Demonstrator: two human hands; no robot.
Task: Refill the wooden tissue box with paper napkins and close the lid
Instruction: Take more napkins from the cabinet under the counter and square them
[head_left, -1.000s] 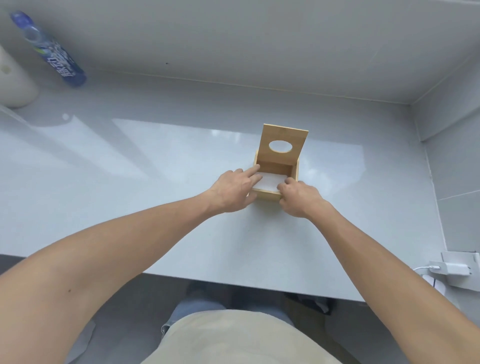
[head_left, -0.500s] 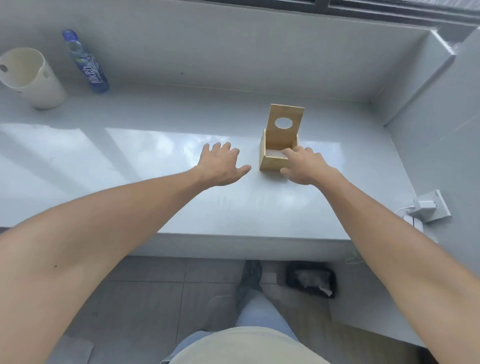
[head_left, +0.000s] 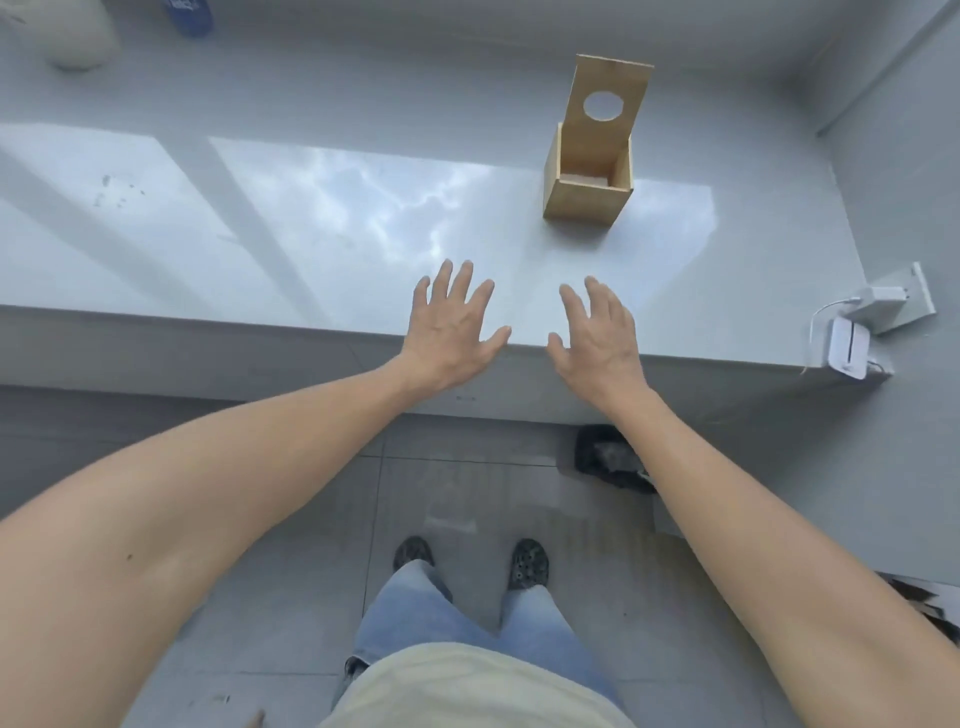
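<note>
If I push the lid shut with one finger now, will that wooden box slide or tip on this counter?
Likely to slide: the counter looks glossy and the box seems small and thin-walled, so probably light. Tipping backward seems possible too, since the lid stands upright above the rear wall. Neither the left hand nor the right hand steadies it; bracing it seems wise.

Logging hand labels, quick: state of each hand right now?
Left hand: open, fingers spread, holding nothing.
Right hand: open, fingers spread, holding nothing.
</note>
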